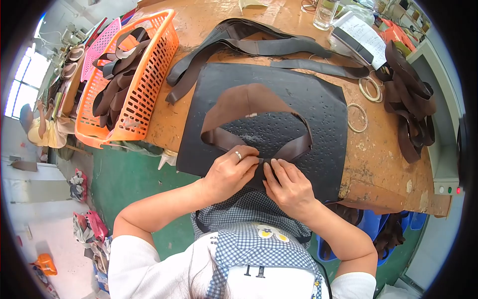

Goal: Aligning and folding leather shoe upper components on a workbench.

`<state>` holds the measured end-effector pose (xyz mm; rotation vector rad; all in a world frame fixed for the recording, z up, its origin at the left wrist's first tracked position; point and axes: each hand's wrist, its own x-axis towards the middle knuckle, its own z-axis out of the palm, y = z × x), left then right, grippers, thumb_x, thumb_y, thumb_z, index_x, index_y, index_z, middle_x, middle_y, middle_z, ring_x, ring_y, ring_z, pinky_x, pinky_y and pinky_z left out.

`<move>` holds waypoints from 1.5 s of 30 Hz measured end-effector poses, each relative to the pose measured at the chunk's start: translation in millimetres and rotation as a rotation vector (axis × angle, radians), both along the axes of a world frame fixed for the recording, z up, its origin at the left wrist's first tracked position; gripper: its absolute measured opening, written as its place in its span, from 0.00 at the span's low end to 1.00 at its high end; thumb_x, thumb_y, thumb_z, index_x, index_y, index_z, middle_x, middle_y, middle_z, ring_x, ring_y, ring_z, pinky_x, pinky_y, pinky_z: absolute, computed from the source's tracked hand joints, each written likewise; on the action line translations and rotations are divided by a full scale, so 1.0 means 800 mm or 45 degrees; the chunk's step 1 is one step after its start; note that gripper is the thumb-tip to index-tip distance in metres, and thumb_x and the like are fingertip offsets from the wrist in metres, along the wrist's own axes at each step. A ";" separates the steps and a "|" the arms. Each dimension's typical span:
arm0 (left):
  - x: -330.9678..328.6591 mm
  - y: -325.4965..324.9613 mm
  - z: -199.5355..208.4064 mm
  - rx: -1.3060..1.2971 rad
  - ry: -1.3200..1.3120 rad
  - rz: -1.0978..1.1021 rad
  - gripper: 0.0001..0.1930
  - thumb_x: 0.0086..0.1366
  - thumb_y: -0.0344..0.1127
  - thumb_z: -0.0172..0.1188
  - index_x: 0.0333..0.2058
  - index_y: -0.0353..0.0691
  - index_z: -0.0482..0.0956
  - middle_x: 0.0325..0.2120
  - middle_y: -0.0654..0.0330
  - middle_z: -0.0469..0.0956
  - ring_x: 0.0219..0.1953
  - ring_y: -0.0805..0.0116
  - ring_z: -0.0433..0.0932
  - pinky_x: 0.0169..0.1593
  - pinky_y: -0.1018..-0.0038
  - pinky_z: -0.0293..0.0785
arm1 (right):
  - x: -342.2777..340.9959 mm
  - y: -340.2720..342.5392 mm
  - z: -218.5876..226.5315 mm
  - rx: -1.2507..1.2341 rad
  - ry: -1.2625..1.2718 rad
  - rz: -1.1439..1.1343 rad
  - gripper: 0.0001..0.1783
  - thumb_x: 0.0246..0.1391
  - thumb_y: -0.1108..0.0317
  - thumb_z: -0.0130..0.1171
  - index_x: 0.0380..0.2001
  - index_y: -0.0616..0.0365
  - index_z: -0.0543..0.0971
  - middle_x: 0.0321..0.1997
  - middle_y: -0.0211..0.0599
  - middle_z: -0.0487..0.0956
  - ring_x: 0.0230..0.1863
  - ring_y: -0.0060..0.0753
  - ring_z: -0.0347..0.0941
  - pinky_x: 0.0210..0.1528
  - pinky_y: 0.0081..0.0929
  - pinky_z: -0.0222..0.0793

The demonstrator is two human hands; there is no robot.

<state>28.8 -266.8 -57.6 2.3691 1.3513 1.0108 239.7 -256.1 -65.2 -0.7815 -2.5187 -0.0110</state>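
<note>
A wide brown strip, its inner side darker and smoother, stands on edge in a loop on a black pitted mat. Its two ends come together at the near side of the loop. My left hand pinches the strip at the left of this meeting point, a ring on one finger. From the right, my right hand grips the other end, fingers bent over it. Both hands nearly touch at the mat's near edge. The exact overlap of the ends is partly hidden by my fingers.
An orange plastic basket full of brown strips stands at left. Long dark strips lie behind the mat. Rings of tape, a heap of strips, a drinking glass and a written sheet are at right. Another person sits far left.
</note>
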 end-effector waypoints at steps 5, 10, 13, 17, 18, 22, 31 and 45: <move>0.007 -0.006 0.000 -0.034 -0.029 0.031 0.08 0.51 0.21 0.66 0.33 0.33 0.83 0.36 0.56 0.81 0.37 0.59 0.82 0.39 0.69 0.81 | 0.001 0.000 -0.002 0.034 -0.023 0.016 0.22 0.46 0.67 0.67 0.45 0.67 0.81 0.48 0.49 0.78 0.48 0.44 0.76 0.50 0.34 0.77; 0.007 -0.006 -0.003 0.020 -0.034 0.028 0.09 0.50 0.20 0.66 0.33 0.32 0.82 0.35 0.56 0.82 0.36 0.60 0.82 0.37 0.70 0.81 | 0.001 0.000 -0.001 0.023 -0.033 0.016 0.22 0.46 0.67 0.66 0.45 0.68 0.81 0.48 0.50 0.78 0.49 0.44 0.76 0.50 0.34 0.77; 0.007 -0.005 -0.005 0.056 -0.009 0.022 0.09 0.50 0.20 0.66 0.33 0.33 0.83 0.34 0.56 0.81 0.36 0.60 0.82 0.37 0.70 0.81 | 0.001 0.000 0.000 0.011 -0.030 0.024 0.22 0.47 0.67 0.66 0.46 0.69 0.80 0.48 0.51 0.78 0.49 0.45 0.76 0.51 0.35 0.76; 0.008 -0.005 -0.006 0.085 0.019 0.017 0.10 0.49 0.20 0.66 0.33 0.33 0.83 0.35 0.57 0.82 0.36 0.61 0.82 0.37 0.71 0.81 | 0.000 -0.001 -0.002 0.011 -0.029 0.021 0.23 0.46 0.67 0.66 0.46 0.69 0.80 0.48 0.51 0.78 0.50 0.45 0.76 0.52 0.36 0.76; 0.008 -0.006 -0.008 0.098 0.032 0.022 0.10 0.48 0.20 0.66 0.33 0.33 0.83 0.35 0.57 0.82 0.36 0.61 0.81 0.36 0.71 0.81 | 0.000 -0.001 -0.002 0.011 -0.028 0.022 0.23 0.46 0.67 0.66 0.46 0.69 0.80 0.48 0.51 0.78 0.50 0.45 0.76 0.52 0.36 0.76; 0.008 -0.005 -0.010 0.141 0.095 0.010 0.11 0.47 0.22 0.66 0.33 0.34 0.83 0.35 0.58 0.82 0.36 0.62 0.81 0.34 0.71 0.82 | 0.000 -0.001 -0.003 0.014 -0.024 0.021 0.23 0.46 0.68 0.66 0.46 0.69 0.80 0.48 0.51 0.78 0.50 0.45 0.76 0.52 0.36 0.76; 0.001 -0.003 -0.006 0.208 0.202 -0.085 0.15 0.44 0.24 0.64 0.35 0.32 0.83 0.36 0.57 0.82 0.35 0.62 0.81 0.32 0.72 0.83 | 0.014 0.010 0.003 -0.081 0.084 0.103 0.21 0.42 0.73 0.66 0.43 0.67 0.81 0.48 0.46 0.80 0.49 0.42 0.77 0.51 0.33 0.77; 0.008 -0.018 -0.001 0.318 0.520 -0.252 0.20 0.44 0.28 0.60 0.38 0.22 0.81 0.43 0.44 0.78 0.44 0.53 0.79 0.50 0.63 0.80 | 0.009 0.008 -0.001 -0.059 0.126 0.087 0.21 0.40 0.73 0.67 0.42 0.68 0.82 0.47 0.48 0.80 0.48 0.43 0.77 0.49 0.33 0.78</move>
